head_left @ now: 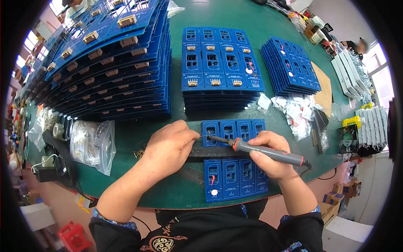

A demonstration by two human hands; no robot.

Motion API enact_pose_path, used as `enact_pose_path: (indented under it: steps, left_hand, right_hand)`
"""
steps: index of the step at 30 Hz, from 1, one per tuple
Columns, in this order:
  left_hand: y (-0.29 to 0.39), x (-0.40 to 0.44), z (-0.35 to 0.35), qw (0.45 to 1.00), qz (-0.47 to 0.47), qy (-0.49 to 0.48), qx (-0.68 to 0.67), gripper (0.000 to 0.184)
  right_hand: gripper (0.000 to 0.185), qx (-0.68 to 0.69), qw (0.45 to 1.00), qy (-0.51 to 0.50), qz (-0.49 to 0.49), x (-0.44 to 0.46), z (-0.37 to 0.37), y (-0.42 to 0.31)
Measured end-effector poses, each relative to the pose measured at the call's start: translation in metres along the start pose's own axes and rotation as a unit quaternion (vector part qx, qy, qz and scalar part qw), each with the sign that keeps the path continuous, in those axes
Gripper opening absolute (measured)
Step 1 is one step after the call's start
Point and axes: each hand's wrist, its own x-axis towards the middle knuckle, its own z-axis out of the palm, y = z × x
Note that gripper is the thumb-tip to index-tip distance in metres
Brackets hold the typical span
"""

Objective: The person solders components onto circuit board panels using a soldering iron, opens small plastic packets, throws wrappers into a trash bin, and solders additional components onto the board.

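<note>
Circuit board (238, 190): white print (231, 194) illegible; right grip (273, 156) clasps soldering iron (245, 147), left grip (170, 145) apparently pinches wire (203, 136).

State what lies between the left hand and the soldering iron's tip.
In the head view, a thin wire, pinched by the left hand, extends toward the tip of the soldering iron.

On the green table (218, 12), at left, lies a clear bag (101, 147) with a black strap (60, 148) beside it. At right are white packets (297, 115) near a brown sheet (323, 87), and farther right a black fan (347, 139). A red stool (74, 236) is at lower left.
</note>
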Motion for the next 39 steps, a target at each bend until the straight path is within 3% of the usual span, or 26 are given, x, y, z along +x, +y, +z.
enact_pose_path:
  steps: [4, 16, 39]
  left_hand:
    - [0.001, -0.001, -0.003, 0.999, -0.007, 0.014, -0.034, 0.01]
    - [-0.005, 0.008, 0.0, 0.997, 0.003, -0.057, -0.055, 0.013]
    - [0.0, 0.009, -0.003, 0.996, -0.017, -0.075, -0.038, 0.013]
  right_hand:
    - [0.021, 0.043, 0.998, 0.042, 0.023, -0.003, -0.005, -0.005]
    - [0.019, 0.044, 0.999, 0.005, 0.016, -0.003, -0.008, 0.002]
    - [0.021, 0.068, 0.997, 0.02, 0.027, -0.003, -0.008, 0.004]
